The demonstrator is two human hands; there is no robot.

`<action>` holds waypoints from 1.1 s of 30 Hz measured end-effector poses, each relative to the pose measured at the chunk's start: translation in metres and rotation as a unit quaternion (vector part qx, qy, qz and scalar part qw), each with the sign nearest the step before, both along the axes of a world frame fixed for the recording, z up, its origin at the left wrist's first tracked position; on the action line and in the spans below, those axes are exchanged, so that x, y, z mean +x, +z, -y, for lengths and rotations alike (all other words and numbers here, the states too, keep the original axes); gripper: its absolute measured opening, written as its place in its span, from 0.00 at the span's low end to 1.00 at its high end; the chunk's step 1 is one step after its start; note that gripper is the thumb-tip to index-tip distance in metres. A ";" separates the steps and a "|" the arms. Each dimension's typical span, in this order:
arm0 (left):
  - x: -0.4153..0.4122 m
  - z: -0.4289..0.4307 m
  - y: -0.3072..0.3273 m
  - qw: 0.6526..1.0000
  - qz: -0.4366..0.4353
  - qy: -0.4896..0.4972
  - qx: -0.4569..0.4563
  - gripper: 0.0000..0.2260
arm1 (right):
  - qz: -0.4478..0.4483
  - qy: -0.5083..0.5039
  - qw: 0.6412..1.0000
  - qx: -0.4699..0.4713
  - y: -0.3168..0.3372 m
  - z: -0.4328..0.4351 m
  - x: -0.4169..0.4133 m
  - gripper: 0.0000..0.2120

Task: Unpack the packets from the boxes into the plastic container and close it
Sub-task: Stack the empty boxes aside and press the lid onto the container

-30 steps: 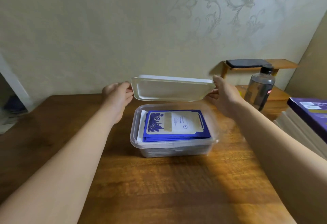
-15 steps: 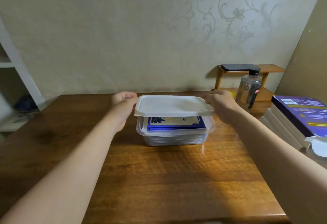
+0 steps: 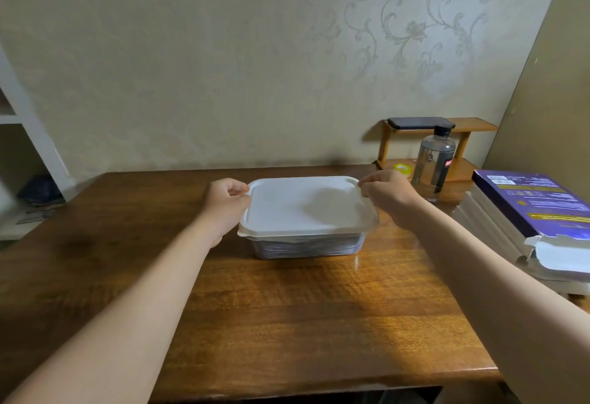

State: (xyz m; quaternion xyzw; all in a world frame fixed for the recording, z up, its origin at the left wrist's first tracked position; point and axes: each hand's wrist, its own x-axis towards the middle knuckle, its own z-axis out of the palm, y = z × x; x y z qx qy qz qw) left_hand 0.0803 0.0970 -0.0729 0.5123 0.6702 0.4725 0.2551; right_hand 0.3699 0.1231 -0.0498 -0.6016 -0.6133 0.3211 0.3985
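A clear plastic container (image 3: 306, 248) stands in the middle of the wooden table (image 3: 287, 324), and packets show dimly through its wall. A white lid (image 3: 303, 209) lies flat on top of it. My left hand (image 3: 228, 204) grips the lid's far left corner with curled fingers. My right hand (image 3: 388, 194) pinches the lid's far right corner. The opened purple and white boxes (image 3: 530, 212) are stacked at the table's right edge.
A clear bottle (image 3: 434, 167) with a black cap stands behind my right hand. Behind it is a small wooden shelf (image 3: 466, 148) with a dark phone (image 3: 418, 122) on top. A small yellow-green object (image 3: 403, 168) sits beside the bottle. The wall runs along the table's back edge.
Both hands brought the lid down from above the container onto its rim. The blue packets that showed on top are now covered by it.
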 end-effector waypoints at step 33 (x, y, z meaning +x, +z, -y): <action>0.041 -0.053 0.009 0.876 -0.394 -0.171 -0.218 0.32 | 0.405 0.152 0.901 -0.019 -0.017 -0.062 -0.045 0.29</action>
